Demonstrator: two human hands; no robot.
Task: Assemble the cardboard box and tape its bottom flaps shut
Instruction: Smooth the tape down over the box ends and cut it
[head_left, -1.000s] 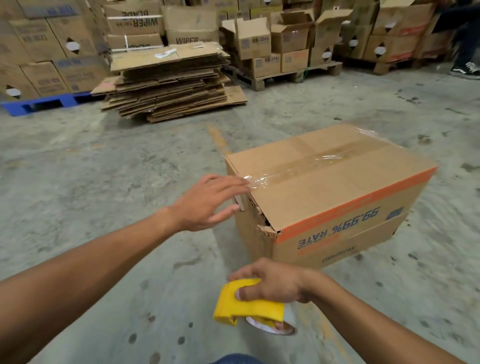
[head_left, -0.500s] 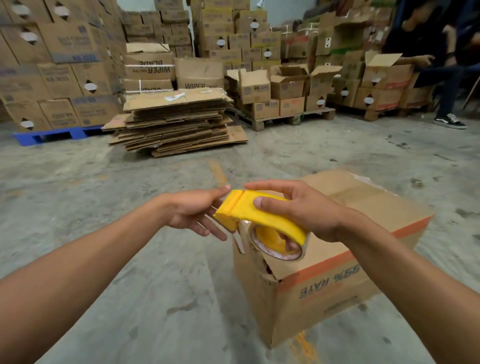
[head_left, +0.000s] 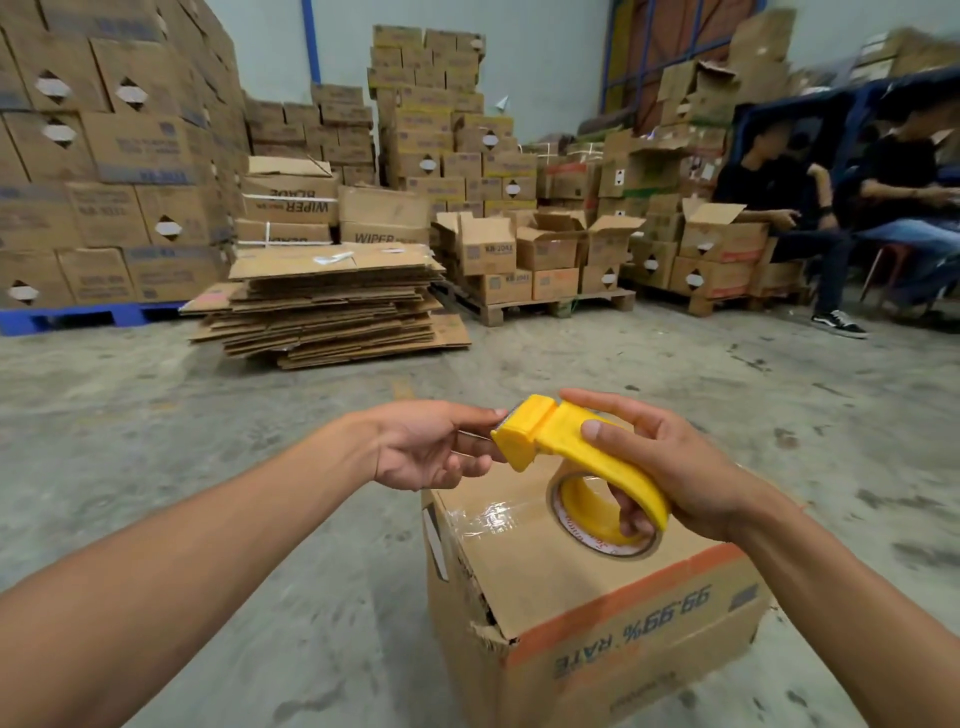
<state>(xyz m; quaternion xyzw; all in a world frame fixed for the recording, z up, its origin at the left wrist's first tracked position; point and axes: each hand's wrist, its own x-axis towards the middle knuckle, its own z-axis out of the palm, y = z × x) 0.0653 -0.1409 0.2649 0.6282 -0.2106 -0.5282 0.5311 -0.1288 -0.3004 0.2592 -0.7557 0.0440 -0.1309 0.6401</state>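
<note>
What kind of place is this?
Most likely a warehouse or packing area: stacked cartons on a blue pallet, a pile of flattened cardboard, and a bare concrete floor.

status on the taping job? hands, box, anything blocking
Right hand has its grip round the yellow plastic tape dispenser, held above the box. Left hand pinches at its front end. Brown cardboard box on floor, clear tape across top flaps. Nothing in the way.

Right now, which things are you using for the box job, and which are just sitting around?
Using:
cardboard box
yellow tape dispenser, held in right hand
left hand at its front end

Just there:
stack of flat cardboard
stacked boxes
wooden pallet
</note>
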